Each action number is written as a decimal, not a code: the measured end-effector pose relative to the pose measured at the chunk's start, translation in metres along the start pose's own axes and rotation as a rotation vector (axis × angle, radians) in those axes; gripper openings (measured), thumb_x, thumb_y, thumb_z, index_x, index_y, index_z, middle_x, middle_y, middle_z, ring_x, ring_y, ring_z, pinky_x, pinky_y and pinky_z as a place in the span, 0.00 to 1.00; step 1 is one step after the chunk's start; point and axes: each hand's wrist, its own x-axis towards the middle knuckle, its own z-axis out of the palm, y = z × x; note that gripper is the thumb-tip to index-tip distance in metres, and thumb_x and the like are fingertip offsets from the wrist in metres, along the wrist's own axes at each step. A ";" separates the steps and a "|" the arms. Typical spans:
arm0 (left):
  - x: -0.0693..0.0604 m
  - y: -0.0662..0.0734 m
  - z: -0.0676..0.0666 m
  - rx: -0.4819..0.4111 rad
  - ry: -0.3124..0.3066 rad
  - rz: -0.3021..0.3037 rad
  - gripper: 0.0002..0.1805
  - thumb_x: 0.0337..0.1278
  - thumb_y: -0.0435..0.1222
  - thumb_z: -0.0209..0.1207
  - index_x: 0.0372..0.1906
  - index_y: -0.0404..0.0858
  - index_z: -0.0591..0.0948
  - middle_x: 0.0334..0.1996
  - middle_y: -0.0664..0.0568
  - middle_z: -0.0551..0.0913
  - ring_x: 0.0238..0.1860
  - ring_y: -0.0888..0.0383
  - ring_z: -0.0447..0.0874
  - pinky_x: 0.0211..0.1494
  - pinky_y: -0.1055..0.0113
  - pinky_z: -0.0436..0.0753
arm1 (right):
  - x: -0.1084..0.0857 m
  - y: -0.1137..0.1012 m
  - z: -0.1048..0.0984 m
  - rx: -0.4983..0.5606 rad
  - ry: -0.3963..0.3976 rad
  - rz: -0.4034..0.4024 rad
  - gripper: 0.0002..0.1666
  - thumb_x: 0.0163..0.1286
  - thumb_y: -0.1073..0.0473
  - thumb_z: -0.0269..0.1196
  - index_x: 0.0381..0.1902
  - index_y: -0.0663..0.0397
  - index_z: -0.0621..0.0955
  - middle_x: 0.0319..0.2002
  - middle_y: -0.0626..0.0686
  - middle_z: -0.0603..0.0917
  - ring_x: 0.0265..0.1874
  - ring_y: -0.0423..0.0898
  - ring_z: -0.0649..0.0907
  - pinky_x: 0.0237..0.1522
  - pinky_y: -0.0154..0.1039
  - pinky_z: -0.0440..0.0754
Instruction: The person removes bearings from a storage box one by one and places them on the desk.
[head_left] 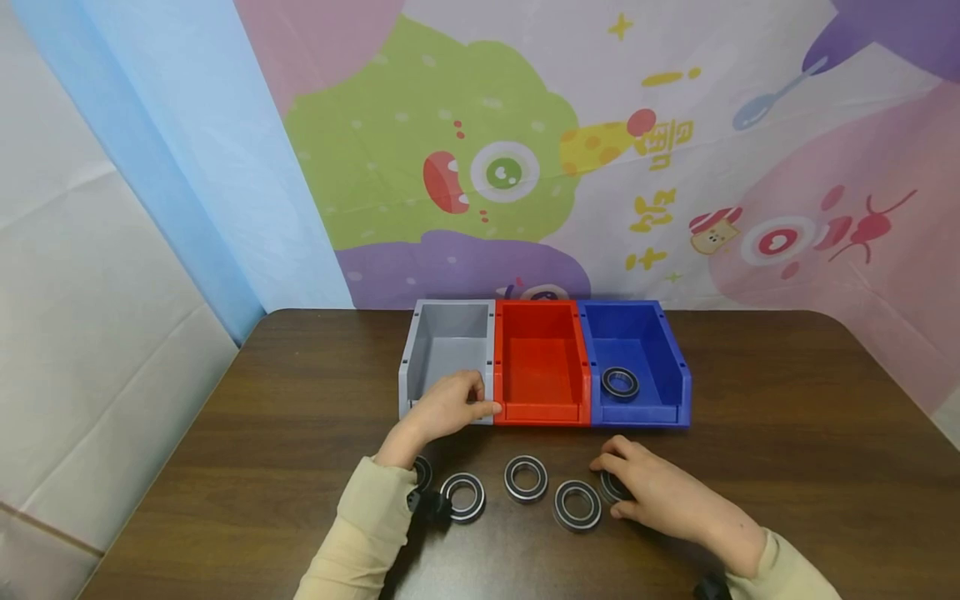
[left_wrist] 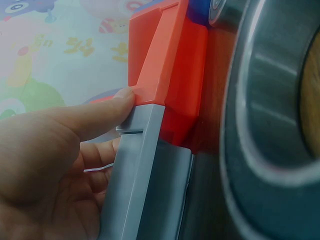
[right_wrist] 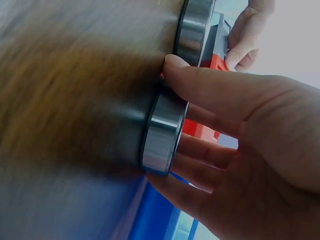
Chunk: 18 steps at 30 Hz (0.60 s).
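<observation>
My left hand (head_left: 450, 404) rests at the grey bin's (head_left: 408, 367) front corner. Its thumb lies straight on the rim beside the red bin (head_left: 543, 412); the loosely bent fingers (left_wrist: 97, 155) are behind the grey front wall, and whatever lies under them is hidden. In front of the blue bin (head_left: 652, 415), my right hand (head_left: 652, 487) holds a ball bearing (right_wrist: 162, 135), thumb on one side and fingers on the other. It looks tilted in the right wrist view. Another bearing (head_left: 606, 383) lies inside the blue bin.
On the brown table (head_left: 300, 417) in front of the bins lie more bearings: one in the middle (head_left: 512, 479), one nearer the right hand (head_left: 561, 504), one by the left wrist (head_left: 478, 500) and one partly behind the sleeve (head_left: 425, 471). A printed cloth (head_left: 637, 67) hangs behind.
</observation>
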 end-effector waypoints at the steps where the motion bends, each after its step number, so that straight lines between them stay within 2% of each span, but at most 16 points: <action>1: 0.000 0.000 0.000 0.000 -0.001 -0.002 0.15 0.50 0.45 0.62 0.23 0.41 0.70 0.18 0.55 0.68 0.22 0.59 0.65 0.27 0.70 0.64 | 0.000 0.000 0.000 -0.001 -0.001 0.002 0.27 0.46 0.58 0.72 0.46 0.54 0.77 0.42 0.49 0.71 0.41 0.46 0.74 0.43 0.44 0.76; 7: 0.000 0.000 0.000 0.001 -0.006 -0.005 0.15 0.50 0.45 0.62 0.23 0.41 0.70 0.18 0.55 0.67 0.23 0.59 0.65 0.27 0.70 0.64 | 0.000 -0.002 -0.004 -0.022 -0.008 0.024 0.28 0.47 0.54 0.71 0.47 0.54 0.77 0.42 0.48 0.73 0.41 0.45 0.76 0.43 0.45 0.76; 10: 0.000 0.000 0.000 -0.001 -0.008 -0.003 0.15 0.50 0.45 0.62 0.23 0.41 0.70 0.18 0.55 0.67 0.22 0.59 0.65 0.27 0.70 0.64 | 0.000 -0.001 -0.009 -0.044 0.014 0.057 0.26 0.50 0.51 0.69 0.47 0.52 0.77 0.41 0.46 0.74 0.40 0.43 0.77 0.43 0.45 0.76; 13: 0.000 0.000 0.000 -0.010 -0.003 0.002 0.16 0.50 0.45 0.62 0.23 0.41 0.70 0.18 0.55 0.68 0.22 0.59 0.66 0.26 0.70 0.65 | 0.000 0.002 -0.018 -0.074 0.075 0.104 0.21 0.53 0.50 0.67 0.44 0.50 0.78 0.39 0.45 0.77 0.38 0.43 0.79 0.40 0.44 0.77; 18: 0.000 0.000 0.000 -0.017 0.000 0.003 0.15 0.50 0.45 0.62 0.23 0.40 0.71 0.19 0.55 0.68 0.23 0.59 0.66 0.27 0.69 0.65 | 0.008 0.011 -0.035 -0.127 0.217 0.174 0.11 0.56 0.55 0.65 0.37 0.50 0.79 0.33 0.45 0.80 0.33 0.44 0.80 0.34 0.44 0.78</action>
